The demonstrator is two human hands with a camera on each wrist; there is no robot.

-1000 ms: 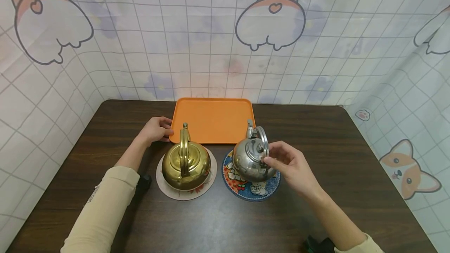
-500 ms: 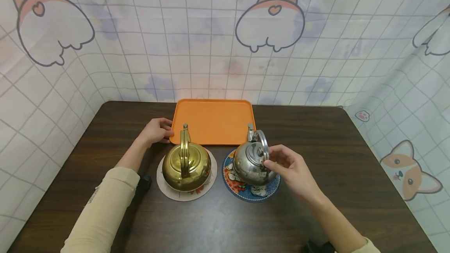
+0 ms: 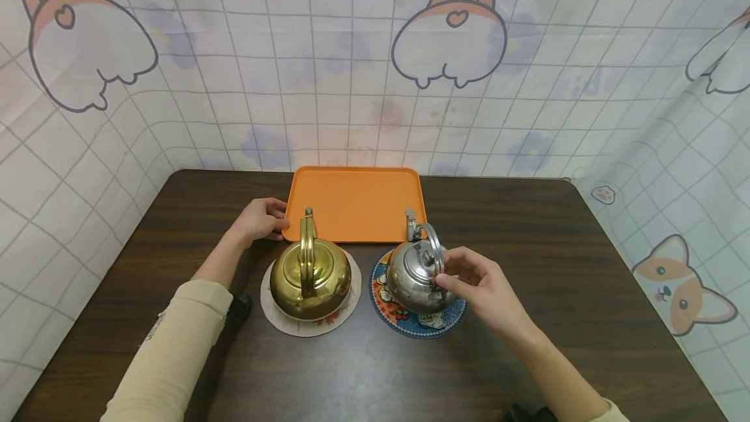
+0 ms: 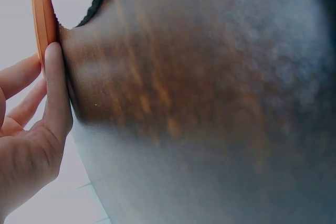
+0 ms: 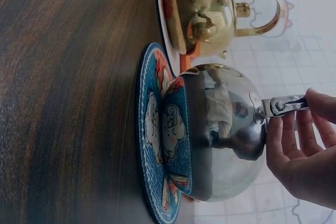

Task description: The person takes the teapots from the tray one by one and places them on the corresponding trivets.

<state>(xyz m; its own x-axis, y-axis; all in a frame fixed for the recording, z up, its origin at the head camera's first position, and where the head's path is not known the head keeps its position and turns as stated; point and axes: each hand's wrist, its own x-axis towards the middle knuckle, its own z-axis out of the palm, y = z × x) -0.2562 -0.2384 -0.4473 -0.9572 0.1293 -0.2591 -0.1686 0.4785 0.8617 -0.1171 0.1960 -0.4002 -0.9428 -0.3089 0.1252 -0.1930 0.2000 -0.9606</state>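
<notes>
My right hand (image 3: 480, 285) grips the arched handle of a silver kettle (image 3: 410, 279) between thumb and fingers. In the right wrist view the silver kettle (image 5: 231, 140) stands over a blue patterned round mat (image 5: 152, 129), mirrored in its underside; it appears tilted, its exact contact unclear. At the back, my left hand (image 3: 260, 219) touches the left rim of an orange tray (image 3: 357, 204). The left wrist view shows the fingertips of my left hand (image 4: 31, 135) against the tray's edge (image 4: 44, 14), thumb extended low along the table. A gold kettle (image 3: 310, 279) stands between the hands.
Under the gold kettle lies a pale round mat (image 3: 287, 323). The dark wooden table (image 3: 363, 376) carries everything, with the tray near its back edge. A tiled-pattern cloth (image 3: 328, 83) with cartoon animals hangs behind and at both sides.
The silver kettle has shifted slightly and its spout now sits further left. My right hand has moved slightly left and nearer with its handle. My left hand stays at the tray.
</notes>
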